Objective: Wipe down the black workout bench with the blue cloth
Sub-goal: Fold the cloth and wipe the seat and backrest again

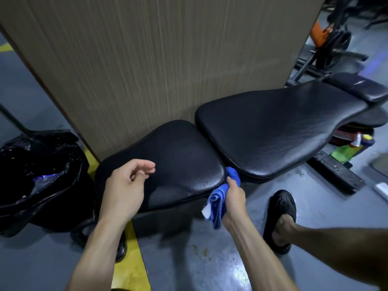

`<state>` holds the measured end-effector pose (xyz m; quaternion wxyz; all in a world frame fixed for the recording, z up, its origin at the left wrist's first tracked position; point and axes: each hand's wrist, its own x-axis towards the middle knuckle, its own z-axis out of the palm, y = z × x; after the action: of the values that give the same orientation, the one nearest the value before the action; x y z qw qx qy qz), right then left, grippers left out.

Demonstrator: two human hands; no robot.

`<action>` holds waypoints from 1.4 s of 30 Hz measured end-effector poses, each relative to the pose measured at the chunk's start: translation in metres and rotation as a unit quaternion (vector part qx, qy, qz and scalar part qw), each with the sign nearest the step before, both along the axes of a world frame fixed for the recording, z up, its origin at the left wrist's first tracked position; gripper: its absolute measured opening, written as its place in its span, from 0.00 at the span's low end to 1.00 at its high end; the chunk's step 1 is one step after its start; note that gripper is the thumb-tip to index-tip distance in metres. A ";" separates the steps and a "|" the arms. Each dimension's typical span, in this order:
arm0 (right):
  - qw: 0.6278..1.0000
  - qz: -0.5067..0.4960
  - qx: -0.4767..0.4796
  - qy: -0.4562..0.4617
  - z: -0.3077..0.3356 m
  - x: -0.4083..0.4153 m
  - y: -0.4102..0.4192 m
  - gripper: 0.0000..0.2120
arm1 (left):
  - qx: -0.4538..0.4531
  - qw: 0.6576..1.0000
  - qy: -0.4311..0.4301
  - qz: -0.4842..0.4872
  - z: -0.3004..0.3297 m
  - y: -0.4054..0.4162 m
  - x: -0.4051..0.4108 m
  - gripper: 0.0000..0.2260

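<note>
Nearest the viewer, the person's two bare forearms reach forward over the grey floor. The right hand [235, 196] grips one blue cloth [218, 203], bunched in its curled fingers, with the cloth's upper end pushed into the gap between the two black pads and its lower end hanging free with a white tag. The left hand [126, 185] hovers over the near-left part of the seat pad [174, 158], fingers loosely curled and holding nothing. The cloth looks light, soft and limp, so it likely handles best wadded in the palm as it is now. The one black workout bench, seat pad and longer back pad [279, 127], looks padded, smooth and heavy, unlikely to shift under wiping. To the left stands one bin with a black bag [39, 171]; farther right, under the bench, two bottles [352, 148] can be made out.
</note>
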<state>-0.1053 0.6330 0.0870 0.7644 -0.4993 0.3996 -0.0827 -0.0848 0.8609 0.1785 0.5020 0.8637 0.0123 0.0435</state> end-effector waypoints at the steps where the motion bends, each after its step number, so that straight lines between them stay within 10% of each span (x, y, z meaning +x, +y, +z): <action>1: 0.999 0.023 -0.033 0.009 0.000 -0.004 -0.001 0.14 | 0.004 1.000 -0.001 -0.004 0.000 -0.002 0.001 0.17; 13: 0.954 0.083 -0.259 -0.126 0.121 -0.041 -0.072 0.09 | 0.012 0.998 -0.012 -0.062 0.009 -0.046 0.016 0.16; 18: 0.783 0.167 -0.586 -0.125 0.104 -0.017 -0.085 0.27 | 0.015 0.998 -0.011 -0.067 0.006 -0.049 0.015 0.16; 22: 0.557 0.317 -0.767 0.014 0.033 -0.025 -0.076 0.40 | 0.018 0.998 -0.009 -0.061 0.005 -0.049 0.014 0.16; 25: 0.496 0.326 -0.804 0.009 0.029 -0.024 -0.090 0.45 | 0.020 0.998 -0.003 -0.061 0.003 -0.051 0.015 0.16; 34: 0.435 0.328 -0.838 0.018 0.035 0.052 -0.075 0.40 | 0.037 0.998 -0.002 -0.060 -0.004 -0.064 0.014 0.16; 42: 0.467 0.295 -0.834 -0.005 0.018 -0.006 -0.091 0.36 | 0.076 0.994 0.006 -0.083 -0.004 -0.080 0.011 0.17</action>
<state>-0.1111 0.5415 0.1045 -0.0330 -0.9878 -0.0332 -0.1488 -0.0740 0.7808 0.1741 0.4372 0.8974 -0.0602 -0.0027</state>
